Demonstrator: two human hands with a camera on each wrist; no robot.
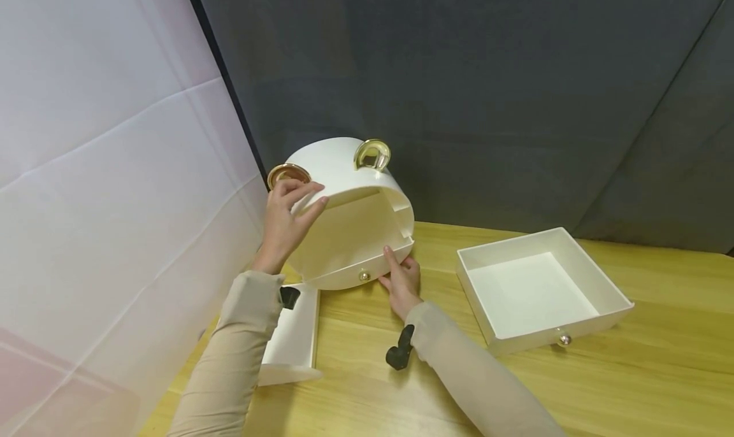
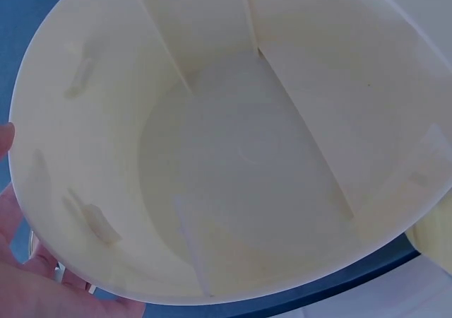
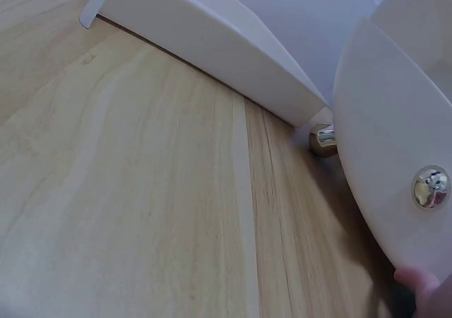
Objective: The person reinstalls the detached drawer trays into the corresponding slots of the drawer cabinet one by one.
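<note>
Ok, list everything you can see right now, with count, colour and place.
Round cream plastic organiser shell: one, cream, tipped on its side at the table's back left, open cavity facing the camera.
Gold ear-shaped handles: two, gold, on the shell's top.
Square white drawer: one, white with a small metal knob, on the table at right.
White drawer: one, white, under the left forearm.
Wooden table: one, light wood.
Left hand: grips the shell's upper rim.
Right hand: touches the shell's lower edge.
</note>
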